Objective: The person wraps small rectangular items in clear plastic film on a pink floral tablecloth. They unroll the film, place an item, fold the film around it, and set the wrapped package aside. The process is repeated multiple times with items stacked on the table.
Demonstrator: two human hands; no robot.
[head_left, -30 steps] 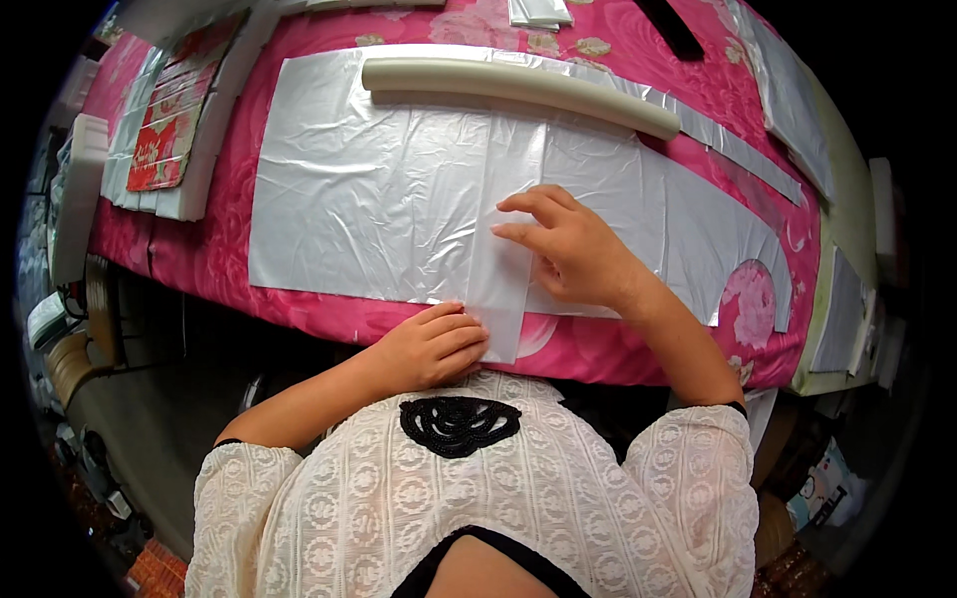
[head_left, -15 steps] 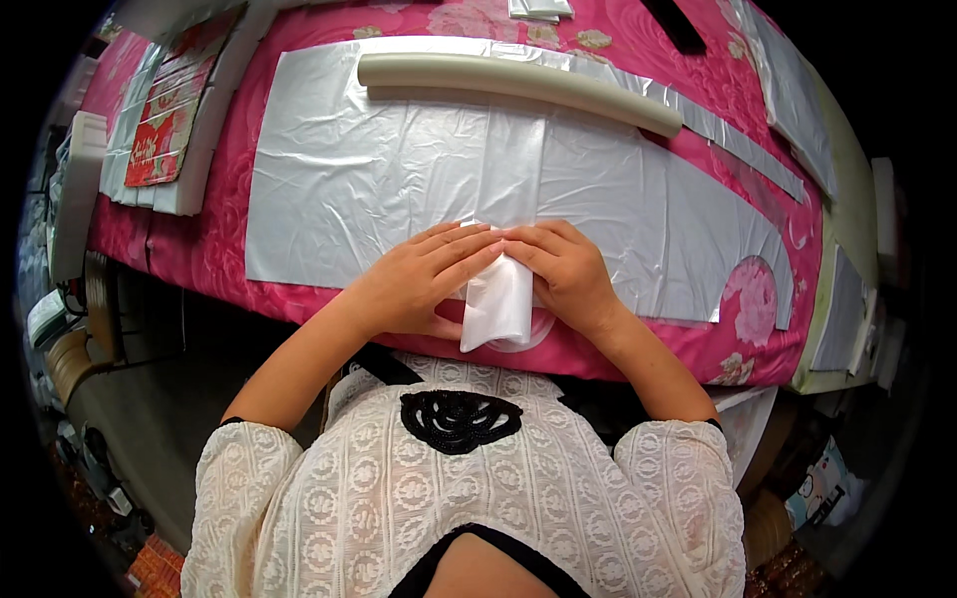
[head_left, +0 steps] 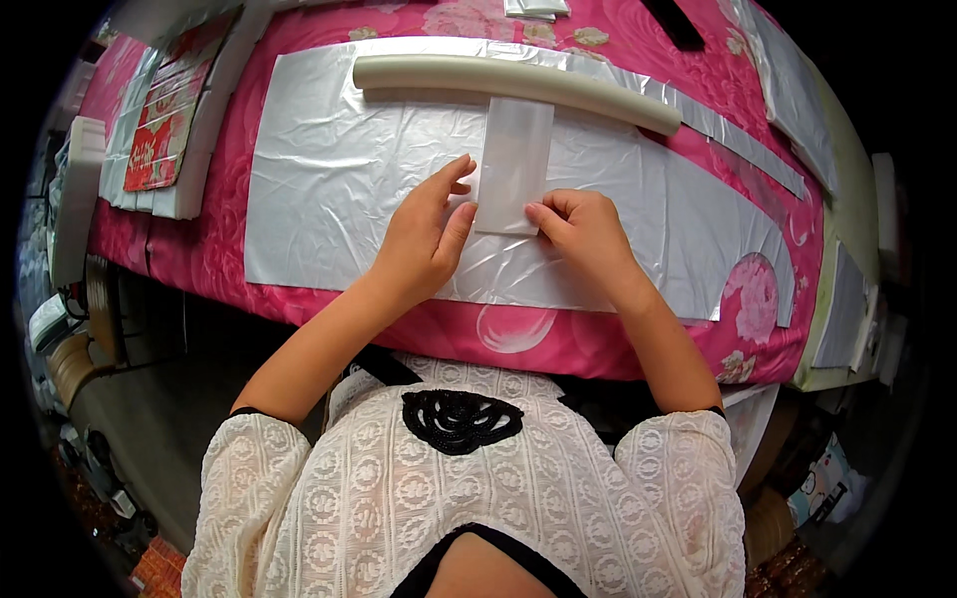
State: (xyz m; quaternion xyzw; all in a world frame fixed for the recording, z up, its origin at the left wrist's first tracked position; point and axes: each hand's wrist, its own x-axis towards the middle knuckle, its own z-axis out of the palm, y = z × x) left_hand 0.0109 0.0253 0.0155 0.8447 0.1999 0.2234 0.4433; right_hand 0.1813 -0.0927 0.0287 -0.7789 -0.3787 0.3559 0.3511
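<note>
One folded translucent strip (head_left: 515, 159), left hand (head_left: 429, 221) loosely open, right hand (head_left: 580, 231) pinching its edge

This looks like a small workroom, in a home or a business, which cannot be told; flowered pink cloth (head_left: 588, 344) makes the work surface; a silvery sheet (head_left: 349, 189) spreads across the centre; a pale roll (head_left: 518, 88) lies at 12 o'clock, white stacks (head_left: 189, 140) at 10, film (head_left: 790, 85) at 2; blurred clutter (head_left: 100, 473) fills 8.
</note>
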